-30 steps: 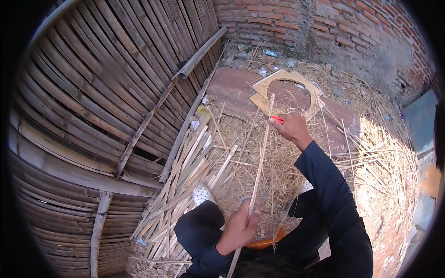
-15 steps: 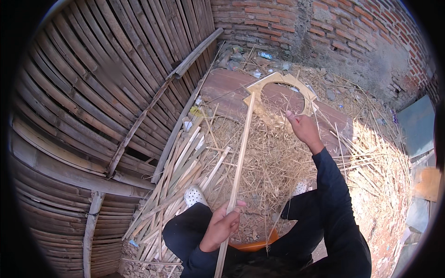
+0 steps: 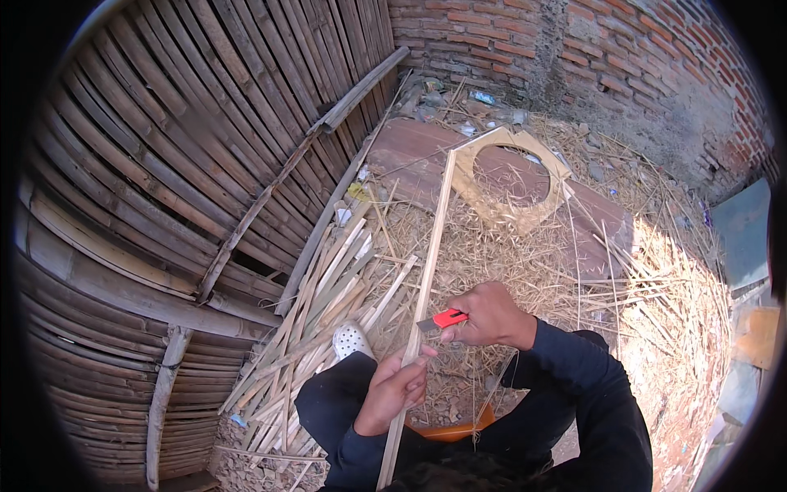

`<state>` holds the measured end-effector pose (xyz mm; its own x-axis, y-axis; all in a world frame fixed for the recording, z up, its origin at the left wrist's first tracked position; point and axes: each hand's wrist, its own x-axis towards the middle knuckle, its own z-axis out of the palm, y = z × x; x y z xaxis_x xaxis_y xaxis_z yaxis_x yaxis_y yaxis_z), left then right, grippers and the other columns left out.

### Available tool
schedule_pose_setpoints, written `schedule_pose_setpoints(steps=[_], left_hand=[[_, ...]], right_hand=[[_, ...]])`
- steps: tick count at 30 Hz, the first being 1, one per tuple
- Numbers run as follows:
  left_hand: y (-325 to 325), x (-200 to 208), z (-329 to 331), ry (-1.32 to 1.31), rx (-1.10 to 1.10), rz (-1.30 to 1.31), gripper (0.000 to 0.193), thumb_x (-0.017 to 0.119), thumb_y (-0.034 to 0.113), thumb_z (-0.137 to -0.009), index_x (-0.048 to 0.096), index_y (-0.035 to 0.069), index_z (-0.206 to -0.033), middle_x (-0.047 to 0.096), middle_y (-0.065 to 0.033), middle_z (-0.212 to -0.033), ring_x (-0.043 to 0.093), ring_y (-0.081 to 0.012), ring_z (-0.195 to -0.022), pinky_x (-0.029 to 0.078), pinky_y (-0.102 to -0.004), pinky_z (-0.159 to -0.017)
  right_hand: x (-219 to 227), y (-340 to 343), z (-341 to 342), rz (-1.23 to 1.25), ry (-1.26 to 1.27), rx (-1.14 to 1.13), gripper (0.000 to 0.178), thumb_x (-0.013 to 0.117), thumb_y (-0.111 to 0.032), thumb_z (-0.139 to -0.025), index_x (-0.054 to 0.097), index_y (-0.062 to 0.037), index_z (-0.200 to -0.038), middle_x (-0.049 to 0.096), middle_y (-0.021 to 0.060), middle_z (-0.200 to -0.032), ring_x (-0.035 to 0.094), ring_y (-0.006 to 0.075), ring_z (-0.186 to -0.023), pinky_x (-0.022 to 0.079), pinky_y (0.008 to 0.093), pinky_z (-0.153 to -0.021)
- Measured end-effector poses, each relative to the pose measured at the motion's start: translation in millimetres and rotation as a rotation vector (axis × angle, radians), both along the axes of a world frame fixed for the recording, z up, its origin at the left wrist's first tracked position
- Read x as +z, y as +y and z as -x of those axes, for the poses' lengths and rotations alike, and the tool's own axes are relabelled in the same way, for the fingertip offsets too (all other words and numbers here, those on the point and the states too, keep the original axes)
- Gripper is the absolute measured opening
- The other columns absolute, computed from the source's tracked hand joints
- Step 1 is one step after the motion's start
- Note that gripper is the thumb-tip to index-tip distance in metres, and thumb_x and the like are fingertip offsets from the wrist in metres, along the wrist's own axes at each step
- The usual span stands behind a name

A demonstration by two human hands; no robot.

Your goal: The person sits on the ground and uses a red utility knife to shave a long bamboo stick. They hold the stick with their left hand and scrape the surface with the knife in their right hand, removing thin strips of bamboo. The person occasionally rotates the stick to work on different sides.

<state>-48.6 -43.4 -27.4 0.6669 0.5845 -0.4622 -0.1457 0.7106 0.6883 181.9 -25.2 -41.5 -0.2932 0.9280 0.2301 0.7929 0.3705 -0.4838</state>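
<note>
My left hand (image 3: 398,389) is closed around the lower part of a long pale bamboo strip (image 3: 436,238). The strip slants away from my lap, and its far end is beside a flat wooden board with a round hole (image 3: 467,197). My right hand (image 3: 490,315) grips a red utility knife (image 3: 450,317). Its blade meets the strip just above my left hand. Most of the knife's handle is hidden in my right fist.
Cut bamboo strips (image 3: 316,316) are piled left of my white clog (image 3: 351,340). Shavings (image 3: 500,262) cover the ground ahead. A bamboo slat wall (image 3: 164,164) rises on the left, a brick wall (image 3: 656,107) at the back. An orange stool edge (image 3: 455,428) shows beneath me.
My right hand has come back from near the holed board to the strip, close to my left hand, and the red knife now shows. My left hand keeps its hold.
</note>
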Motion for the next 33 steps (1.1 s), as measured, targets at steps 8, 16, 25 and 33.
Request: schedule_pose_setpoints(steps=[8, 16, 25, 33], left_hand=[[3.5, 0.2, -1.9, 0.065, 0.018, -0.046, 0.020, 0.045, 0.016, -0.097, 0.051, 0.004, -0.112, 0.033, 0.0036, -0.061, 0.030, -0.0055, -0.043, 0.027, -0.0217, -0.043], [5.9, 3.1, -7.2, 0.082, 0.027, -0.067, 0.019, 0.047, 0.018, -0.097, 0.049, 0.005, -0.110, 0.032, 0.0039, -0.061, 0.029, -0.0054, -0.044, 0.026, -0.0217, -0.044], [5.4, -2.0, -6.8, 0.070, 0.027, -0.116, 0.019, 0.046, 0.021, -0.098, 0.048, 0.008, -0.112, 0.032, 0.0059, -0.061, 0.027, -0.0039, -0.047, 0.024, -0.0212, -0.045], [2.7, 0.3, -8.2, 0.099, 0.016, -0.126, 0.019, 0.046, 0.019, -0.098, 0.047, 0.007, -0.111, 0.031, 0.0047, -0.062, 0.027, -0.0048, -0.045, 0.025, -0.0217, -0.044]], right_hand=[[-21.4, 11.4, 9.6, -0.037, -0.101, -0.119, 0.060, 0.058, -0.068, -0.075, 0.058, -0.0101, -0.060, 0.051, 0.0106, -0.047, 0.056, 0.0309, -0.045, 0.041, 0.0400, -0.042], [-26.9, 25.5, 5.2, -0.254, -0.159, -0.044, 0.066, 0.062, -0.075, -0.064, 0.053, -0.0102, -0.055, 0.051, 0.0067, -0.047, 0.056, 0.0258, -0.043, 0.042, 0.0350, -0.041], [-32.8, 34.5, 3.1, -0.326, -0.173, -0.069, 0.068, 0.061, -0.077, -0.062, 0.051, -0.0107, -0.055, 0.051, 0.0070, -0.049, 0.056, 0.0270, -0.045, 0.043, 0.0366, -0.044], [-41.3, 45.4, -8.4, -0.304, -0.180, -0.138, 0.068, 0.058, -0.078, -0.065, 0.051, -0.0110, -0.055, 0.052, 0.0069, -0.048, 0.055, 0.0270, -0.044, 0.042, 0.0379, -0.043]])
